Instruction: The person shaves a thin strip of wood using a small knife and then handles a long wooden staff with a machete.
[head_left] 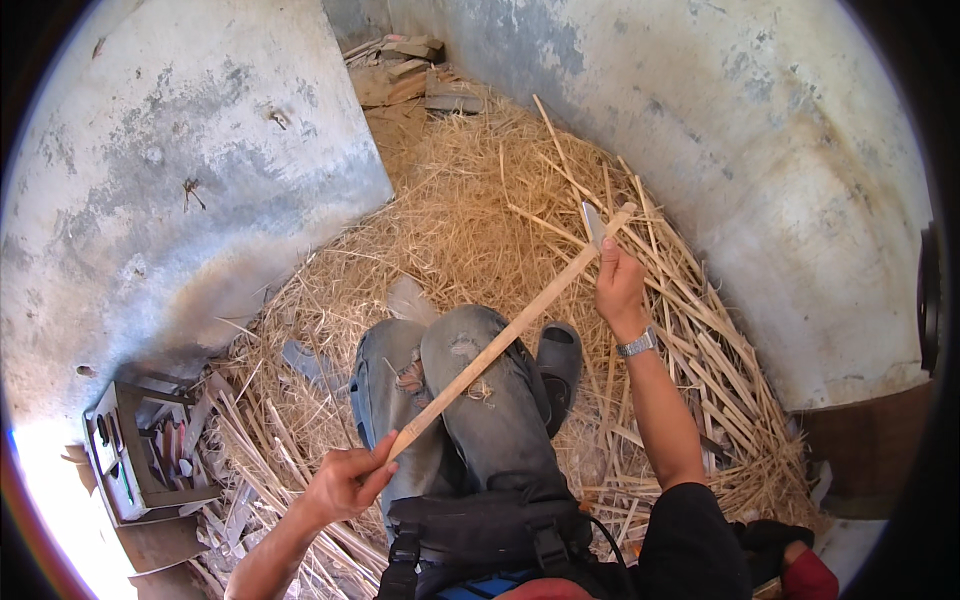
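Left hand (348,482) and right hand (620,287) were bare; right wrist had a silver metal-band watch (638,343). Right sleeve (693,540) was black, short. Jeans (490,425) were faded grey, knees ripped. Black waist pack (480,528) had buckles; thin black cable (613,540) ran alongside.

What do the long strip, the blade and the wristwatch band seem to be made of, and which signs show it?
Long strip: bamboo or wood, unvarnished by its look; pale tan and matte.
Blade: probably metal, smooth; flat, thin and grey-white.
Wristwatch band: likely metal, shiny; silvery, with link-like segments.
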